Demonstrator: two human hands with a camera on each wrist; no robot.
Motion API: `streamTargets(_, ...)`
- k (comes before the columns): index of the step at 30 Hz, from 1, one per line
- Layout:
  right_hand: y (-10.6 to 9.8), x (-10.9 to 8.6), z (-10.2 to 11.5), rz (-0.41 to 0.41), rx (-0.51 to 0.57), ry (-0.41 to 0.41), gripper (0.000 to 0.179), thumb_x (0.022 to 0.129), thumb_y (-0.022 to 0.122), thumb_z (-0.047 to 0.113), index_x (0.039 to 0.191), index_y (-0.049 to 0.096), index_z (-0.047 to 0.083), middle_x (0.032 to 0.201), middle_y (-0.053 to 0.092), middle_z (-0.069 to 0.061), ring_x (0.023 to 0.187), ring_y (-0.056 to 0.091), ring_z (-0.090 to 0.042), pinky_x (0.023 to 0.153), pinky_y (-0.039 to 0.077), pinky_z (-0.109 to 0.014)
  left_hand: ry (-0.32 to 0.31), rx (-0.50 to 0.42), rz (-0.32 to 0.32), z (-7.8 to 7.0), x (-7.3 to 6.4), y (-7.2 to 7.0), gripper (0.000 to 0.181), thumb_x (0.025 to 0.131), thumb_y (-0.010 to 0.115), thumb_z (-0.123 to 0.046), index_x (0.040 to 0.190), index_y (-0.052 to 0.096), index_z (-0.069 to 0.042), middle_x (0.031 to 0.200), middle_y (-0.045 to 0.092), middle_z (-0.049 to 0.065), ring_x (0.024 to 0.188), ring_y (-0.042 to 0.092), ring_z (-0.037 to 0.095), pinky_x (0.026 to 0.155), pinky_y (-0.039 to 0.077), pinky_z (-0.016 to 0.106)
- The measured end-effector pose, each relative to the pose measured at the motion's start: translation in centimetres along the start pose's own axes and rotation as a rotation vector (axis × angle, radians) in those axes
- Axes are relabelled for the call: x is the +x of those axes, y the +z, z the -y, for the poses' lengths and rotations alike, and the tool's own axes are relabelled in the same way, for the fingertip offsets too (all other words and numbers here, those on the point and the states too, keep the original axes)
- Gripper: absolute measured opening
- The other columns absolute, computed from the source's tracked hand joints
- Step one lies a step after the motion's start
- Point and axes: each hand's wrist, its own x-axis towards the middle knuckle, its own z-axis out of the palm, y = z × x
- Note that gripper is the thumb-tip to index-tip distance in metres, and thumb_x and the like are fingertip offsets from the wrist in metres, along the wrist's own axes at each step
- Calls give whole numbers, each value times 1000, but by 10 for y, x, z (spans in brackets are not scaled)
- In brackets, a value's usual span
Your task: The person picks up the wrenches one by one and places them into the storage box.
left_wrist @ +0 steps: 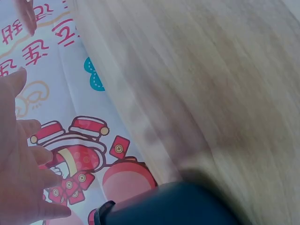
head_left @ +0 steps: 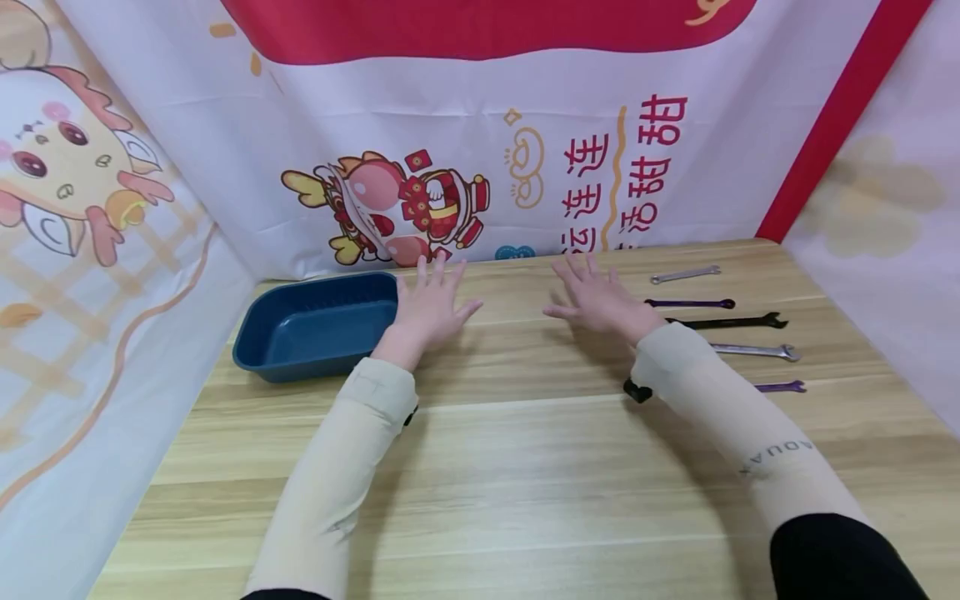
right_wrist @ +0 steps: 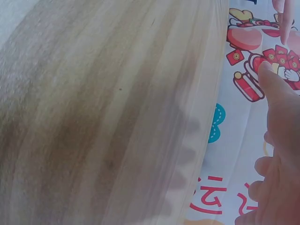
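My left hand (head_left: 429,307) hovers with its fingers spread, just right of a dark blue plastic basin (head_left: 318,329), and holds nothing. In the left wrist view that basin (left_wrist: 173,206) shows only as a blurred edge. My right hand (head_left: 600,298), fingers also spread, hangs over the wood table left of a column of wrenches and grips nothing. From back to front lie a small silver wrench (head_left: 686,274), a dark purple wrench (head_left: 693,304), a black wrench (head_left: 738,322), a silver wrench (head_left: 756,351) and a purple wrench (head_left: 782,387). My right arm partly covers several of them.
The wood-grain table (head_left: 510,483) runs back to a white printed cloth (head_left: 465,108) hanging behind it. More cloth hangs along the left and right sides. The basin stands near the table's back left corner.
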Motion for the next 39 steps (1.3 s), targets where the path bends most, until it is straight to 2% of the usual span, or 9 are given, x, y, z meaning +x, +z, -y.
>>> streamTargets(7, -6, -5, 3, 10, 6, -10, 93, 101, 52, 60, 166, 4, 15, 169, -11, -13, 152, -16, -39, 116, -7, -69, -9, -8, -7, 3, -7, -8, 81, 102, 45, -62, 167, 14, -25, 172, 4, 12, 155, -8, 39, 117, -1, 72)
streamTargets(13, -7, -9, 3, 5, 4, -23, 95, 98, 47, 69, 167, 3, 19, 170, -10, -10, 153, -15, -36, 117, -5, -68, -20, 3, -8, 9, -11, -11, 79, 102, 41, -65, 167, 14, -28, 172, 6, 10, 156, -3, 39, 118, 3, 70)
streamTargets(17, -8, -12, 1, -5, 8, -24, 94, 98, 46, 70, 167, 6, 20, 170, -7, -10, 154, -13, -35, 118, -5, -66, -22, -16, -13, 14, -13, -12, 78, 103, 43, -62, 167, 15, -28, 171, 10, 12, 155, 3, 41, 118, 5, 70)
streamTargets(24, -11, -16, -1, -14, 13, -41, 92, 99, 47, 68, 167, 10, 19, 171, -2, -11, 155, -9, -36, 119, -4, -64, -34, -27, -43, 26, -17, -14, 76, 103, 49, -56, 165, 24, -20, 170, 16, 14, 155, 8, 41, 120, 11, 66)
streamTargets(31, -15, -21, -9, -31, 40, -59, 91, 99, 47, 68, 166, 15, 16, 171, 3, -12, 155, -4, -38, 121, -1, -62, -25, -10, -76, 37, -24, -17, 74, 103, 52, -53, 164, 28, -19, 168, 22, 16, 152, 18, 44, 118, 21, 66)
streamTargets(39, -21, -29, -19, -18, 55, -49, 88, 100, 48, 66, 166, 17, 16, 171, 7, -11, 154, 3, -41, 120, 7, -65, -22, -10, -108, 47, -31, -20, 69, 103, 57, -46, 160, 36, -13, 164, 30, 19, 149, 27, 45, 115, 29, 65)
